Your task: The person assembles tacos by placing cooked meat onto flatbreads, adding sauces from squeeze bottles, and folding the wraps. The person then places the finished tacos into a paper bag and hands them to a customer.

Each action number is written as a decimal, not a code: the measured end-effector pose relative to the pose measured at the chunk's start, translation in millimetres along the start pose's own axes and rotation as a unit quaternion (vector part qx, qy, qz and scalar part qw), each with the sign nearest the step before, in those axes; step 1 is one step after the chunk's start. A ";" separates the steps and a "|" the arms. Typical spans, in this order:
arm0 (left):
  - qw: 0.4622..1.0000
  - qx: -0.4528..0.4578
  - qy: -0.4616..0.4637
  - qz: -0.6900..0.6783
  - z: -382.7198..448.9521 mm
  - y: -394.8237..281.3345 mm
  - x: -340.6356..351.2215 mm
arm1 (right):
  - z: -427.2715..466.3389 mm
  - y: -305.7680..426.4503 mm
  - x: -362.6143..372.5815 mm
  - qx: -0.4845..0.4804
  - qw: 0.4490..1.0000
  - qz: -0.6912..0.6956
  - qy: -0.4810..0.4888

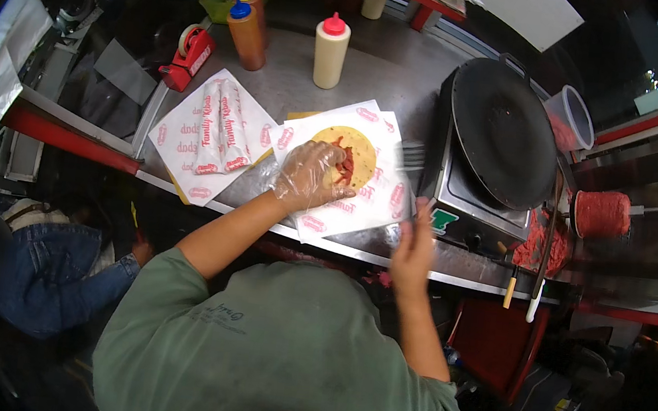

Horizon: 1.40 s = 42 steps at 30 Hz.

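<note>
My left hand [314, 174], in a clear plastic glove, rests over a round yellow flatbread [364, 155]. Its fingers curl onto reddish meat strips [345, 168] at the bread's middle, with the thumb spread apart on the near side. Beneath the bread lie overlapping sheets of white printed wrapping paper [373, 210]. Blurred by motion, my bare right hand [416, 239] is at the paper's right edge. Just beyond it a slotted metal utensil [411, 156] shows as a blur; whether the hand holds it is unclear.
Two wrapped rolls [226, 128] lie on paper at left. Behind stand sauce bottles [331, 52] and a red tape dispenser [188, 58]. Right are a black pan [502, 133] on a stove [472, 214], a meat spit [601, 215] and knives [542, 270]. Another person [58, 267] is at left.
</note>
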<state>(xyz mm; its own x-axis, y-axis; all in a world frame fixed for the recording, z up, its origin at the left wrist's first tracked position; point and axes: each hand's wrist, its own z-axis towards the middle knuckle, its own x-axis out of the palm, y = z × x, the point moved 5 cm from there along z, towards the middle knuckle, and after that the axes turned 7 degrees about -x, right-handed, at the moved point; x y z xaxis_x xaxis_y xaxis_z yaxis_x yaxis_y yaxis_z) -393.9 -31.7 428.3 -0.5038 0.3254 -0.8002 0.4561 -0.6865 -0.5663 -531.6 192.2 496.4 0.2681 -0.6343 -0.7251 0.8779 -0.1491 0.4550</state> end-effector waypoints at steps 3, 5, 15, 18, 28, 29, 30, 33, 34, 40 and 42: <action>0.989 0.079 -0.074 0.098 -17.9 12.7 33.4 | 32.7 -69.0 -95.4 0.153 0.959 0.190 -0.142; 0.995 -0.002 -0.018 0.101 -4.8 -6.9 28.1 | 56.5 -132.7 -168.7 0.177 0.943 0.205 -0.195; 0.991 -0.127 -0.025 -0.043 -4.7 -32.4 0.0 | 65.2 -380.7 -185.1 0.237 0.955 -0.157 0.077; 0.992 -0.118 -0.030 0.009 7.2 -51.1 -16.1 | 71.2 -347.0 -185.0 0.134 0.958 -0.225 0.114; 0.971 -0.194 -0.075 -0.121 5.2 0.3 1.0 | 123.0 -409.8 -183.7 0.152 0.970 -0.163 0.096; 0.975 -0.189 -0.089 -0.074 1.0 -11.8 2.3 | 122.3 -409.1 -178.0 0.132 0.966 -0.195 0.108; 0.977 -0.183 -0.108 -0.026 -3.7 -27.4 -2.3 | 121.0 -405.0 -173.7 0.124 0.959 -0.220 0.130; 0.964 -0.194 -0.180 -0.015 -39.6 21.1 -10.3 | 126.8 -401.3 -180.4 0.104 0.967 -0.217 0.090; 0.958 -0.210 -0.194 -0.018 -57.2 26.4 -12.4 | 125.2 -396.4 -190.7 0.103 0.973 -0.196 0.059; 0.917 -0.323 -0.219 -0.086 -115.4 31.6 -20.6 | 115.2 -375.9 -255.1 0.144 0.965 -0.216 0.029; 0.916 -0.317 -0.228 -0.092 -118.2 46.6 -27.6 | 122.0 -353.0 -262.3 0.155 0.956 -0.233 0.083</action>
<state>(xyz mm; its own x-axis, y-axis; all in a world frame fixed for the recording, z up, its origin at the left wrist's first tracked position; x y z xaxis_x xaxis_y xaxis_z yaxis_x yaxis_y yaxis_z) -272.1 4.2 400.7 -0.8036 -0.0071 -0.5952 0.5935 -0.0843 -0.8004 -960.2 318.6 589.0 -0.0427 -0.3186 -0.9469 0.7639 -0.6213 0.1746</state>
